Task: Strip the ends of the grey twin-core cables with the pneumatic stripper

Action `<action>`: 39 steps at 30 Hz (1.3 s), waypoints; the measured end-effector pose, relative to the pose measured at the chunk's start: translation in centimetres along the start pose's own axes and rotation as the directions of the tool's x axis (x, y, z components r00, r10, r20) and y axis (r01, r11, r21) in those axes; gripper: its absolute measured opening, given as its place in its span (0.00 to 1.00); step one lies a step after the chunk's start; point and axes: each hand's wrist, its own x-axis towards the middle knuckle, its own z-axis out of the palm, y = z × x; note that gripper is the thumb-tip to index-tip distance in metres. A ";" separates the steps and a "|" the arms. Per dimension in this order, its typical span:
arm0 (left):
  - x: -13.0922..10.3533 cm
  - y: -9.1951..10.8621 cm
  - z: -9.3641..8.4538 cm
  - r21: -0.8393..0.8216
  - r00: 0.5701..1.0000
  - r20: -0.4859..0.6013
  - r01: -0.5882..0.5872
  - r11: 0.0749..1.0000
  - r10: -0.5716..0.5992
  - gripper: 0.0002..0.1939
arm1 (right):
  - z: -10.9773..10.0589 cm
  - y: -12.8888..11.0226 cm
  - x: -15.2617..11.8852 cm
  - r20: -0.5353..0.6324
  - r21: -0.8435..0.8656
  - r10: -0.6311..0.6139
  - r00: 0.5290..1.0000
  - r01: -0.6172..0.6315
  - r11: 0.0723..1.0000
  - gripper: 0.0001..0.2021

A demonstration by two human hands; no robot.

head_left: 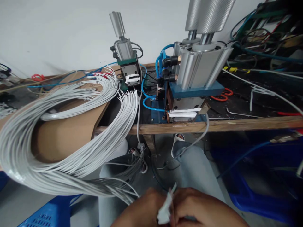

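Observation:
Low in the view, my left hand (148, 206) and my right hand (195, 205) are close together above my lap, fingers curled in. A crumpled white strip (165, 208) shows between them, pinched by both hands. Whether it is tape, paper or cable covering I cannot make out, and most of the fingertips are hidden. A large coiled bundle of white cables (19, 151) lies to the left, partly on cardboard (97, 115). Some of its loose ends (125, 194) hang over the edge and reach toward my left hand.
A pneumatic press (196, 69) with blue hoses stands on the bench straight ahead; a smaller press (124, 50) is behind it to the left. The wooden bench edge (227, 125) crosses in front of my knees. Blue plastic stools or bins (47, 212) flank my legs.

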 end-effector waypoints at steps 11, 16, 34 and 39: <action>0.3 0.9 1.1 -0.082 0.928 -0.353 -0.159 0.984 0.121 0.10 | 6.8 2.2 2.4 -0.359 0.843 0.410 0.838 0.102 0.528 0.18; -0.2 0.4 2.3 -0.252 0.926 -0.370 -0.171 0.953 0.069 0.16 | 8.9 2.4 2.5 -0.395 0.879 0.477 0.786 0.172 0.445 0.18; -0.2 1.1 2.2 -0.227 0.964 -0.267 -0.053 0.973 -0.010 0.20 | 8.5 2.2 2.1 -0.393 0.884 0.477 0.786 0.179 0.433 0.17; -0.3 0.8 2.5 -0.368 0.968 -0.249 -0.080 0.927 -0.015 0.18 | 8.6 1.6 2.4 -0.407 0.888 0.516 0.754 0.194 0.418 0.18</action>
